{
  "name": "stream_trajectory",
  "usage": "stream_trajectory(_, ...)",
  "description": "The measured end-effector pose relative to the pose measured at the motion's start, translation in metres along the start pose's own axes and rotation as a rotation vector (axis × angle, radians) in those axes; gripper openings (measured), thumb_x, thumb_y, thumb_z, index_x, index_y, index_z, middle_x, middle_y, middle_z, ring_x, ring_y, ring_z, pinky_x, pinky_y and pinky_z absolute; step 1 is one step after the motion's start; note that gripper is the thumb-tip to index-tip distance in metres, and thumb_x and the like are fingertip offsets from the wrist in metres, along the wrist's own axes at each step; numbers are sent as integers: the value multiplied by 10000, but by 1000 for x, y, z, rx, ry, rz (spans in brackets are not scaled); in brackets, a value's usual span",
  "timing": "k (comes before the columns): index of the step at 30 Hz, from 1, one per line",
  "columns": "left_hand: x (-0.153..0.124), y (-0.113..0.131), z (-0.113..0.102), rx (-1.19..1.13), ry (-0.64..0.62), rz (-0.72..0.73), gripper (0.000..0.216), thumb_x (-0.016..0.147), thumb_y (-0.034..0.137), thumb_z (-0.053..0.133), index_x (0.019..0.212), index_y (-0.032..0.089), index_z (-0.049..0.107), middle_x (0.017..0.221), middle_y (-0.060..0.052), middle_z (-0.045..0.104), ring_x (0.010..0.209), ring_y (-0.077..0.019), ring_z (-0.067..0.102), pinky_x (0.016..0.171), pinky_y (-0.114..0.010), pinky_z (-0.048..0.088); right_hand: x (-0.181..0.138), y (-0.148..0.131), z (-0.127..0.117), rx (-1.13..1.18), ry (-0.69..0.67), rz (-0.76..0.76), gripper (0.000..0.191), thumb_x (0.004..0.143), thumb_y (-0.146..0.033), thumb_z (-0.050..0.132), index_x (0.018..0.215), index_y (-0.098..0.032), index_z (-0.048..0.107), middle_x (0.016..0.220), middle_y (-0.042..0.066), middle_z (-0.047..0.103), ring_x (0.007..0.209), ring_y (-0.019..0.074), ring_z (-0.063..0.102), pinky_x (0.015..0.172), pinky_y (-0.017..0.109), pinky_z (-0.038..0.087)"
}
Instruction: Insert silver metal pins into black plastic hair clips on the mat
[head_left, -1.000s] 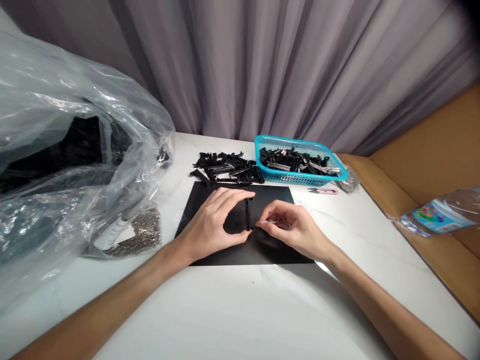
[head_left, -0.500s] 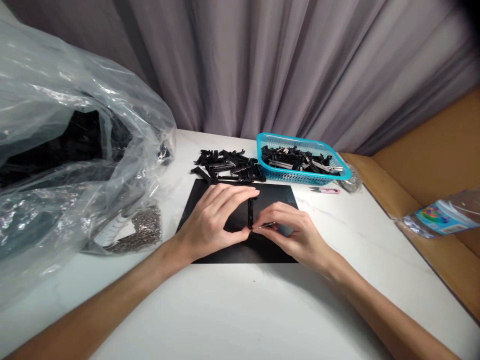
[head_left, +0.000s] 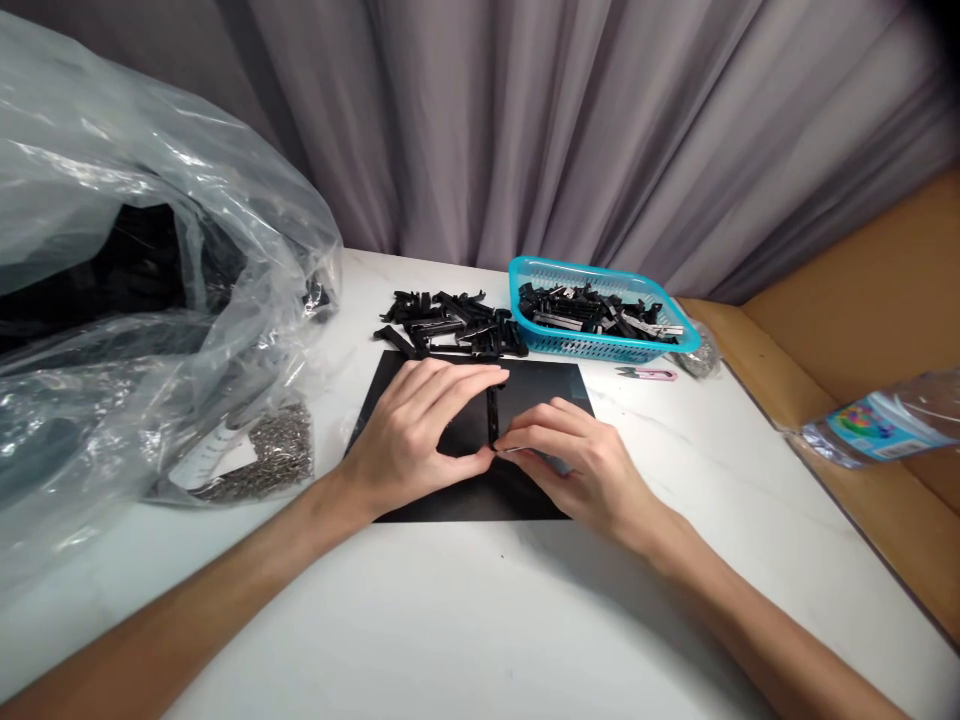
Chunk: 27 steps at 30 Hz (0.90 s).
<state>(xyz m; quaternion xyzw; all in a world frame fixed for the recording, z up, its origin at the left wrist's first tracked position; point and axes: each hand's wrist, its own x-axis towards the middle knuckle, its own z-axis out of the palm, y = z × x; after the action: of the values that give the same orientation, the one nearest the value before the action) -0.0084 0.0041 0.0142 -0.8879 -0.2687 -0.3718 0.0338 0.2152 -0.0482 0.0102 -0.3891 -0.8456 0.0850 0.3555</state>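
Note:
Over the black mat (head_left: 465, 495), my left hand (head_left: 416, 430) grips a narrow black plastic part (head_left: 493, 415) by its two ends, thumb at the near end and fingers at the far end. The part stands lengthwise away from me. My right hand (head_left: 581, 455) is closed in a pinch at the part's near end. Between its fingertips is a thin metal piece (head_left: 514, 452), mostly hidden by the fingers, whose kind I cannot make out. The fingertips of both hands almost meet there.
Behind the mat lies a pile of black plastic parts (head_left: 450, 325), beside a blue basket (head_left: 600, 347) holding more. Pink-handled thread snips (head_left: 649, 374) lie to the right. Clear bags (head_left: 247, 230), a packet of small metal pieces (head_left: 277, 450), and a plastic bottle (head_left: 877, 430) flank the table.
My right hand's fingers have closed further over the thin metal piece, which shows less now. The left hand keeps its grip on the black part. The whole view has shifted slightly.

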Motion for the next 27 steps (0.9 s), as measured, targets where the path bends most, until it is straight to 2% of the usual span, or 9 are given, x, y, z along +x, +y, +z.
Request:
stream_trajectory(10, 0, 1, 3, -42, -31, -11, 559, 835, 238, 731, 1373, 217, 578, 1253, -84, 730, 1095, -285, 649, 941, -419, 477, 3, -3, -19, 97, -195, 12, 193, 1036, -132, 527, 1052, -219, 698, 1020, 63, 727, 895, 198, 670, 784, 341, 554)
stream_trajectory(15, -1, 3, 3, -45, -39, 2, 526, 842, 251, 732, 1346, 208, 592, 1210, -79, 742, 1054, -274, 650, 908, -407, 469, 2, -10, -22, 65, -224, 17, 196, 1035, -131, 524, 1034, -196, 709, 968, 76, 714, 833, 196, 676, 732, 331, 552)
stream_trajectory(19, 0, 4, 4, -61, -31, -9, 532, 811, 267, 761, 1314, 183, 609, 1148, -81, 750, 1002, -265, 646, 879, -398, 464, 4, -9, -27, 169, -245, 24, 142, 1024, -151, 579, 1042, -204, 709, 1022, 66, 732, 924, 196, 670, 821, 331, 552)
stream_trajectory(23, 2, 5, 5, -79, -24, -20, 541, 780, 263, 788, 1289, 168, 631, 1106, -75, 757, 969, -254, 639, 867, -390, 465, 7, -5, -30, 255, -254, 116, 71, 1009, -222, 644, 982, -212, 709, 988, 29, 734, 915, 180, 627, 819, 317, 521)
stream_trajectory(27, 2, 7, 5, -104, -20, -27, 539, 766, 258, 794, 1275, 170, 643, 1088, -73, 760, 970, -254, 638, 879, -391, 466, 9, -1, -29, 392, -280, 219, 99, 1001, -267, 656, 934, -208, 699, 977, 17, 713, 894, 159, 615, 787, 286, 498)
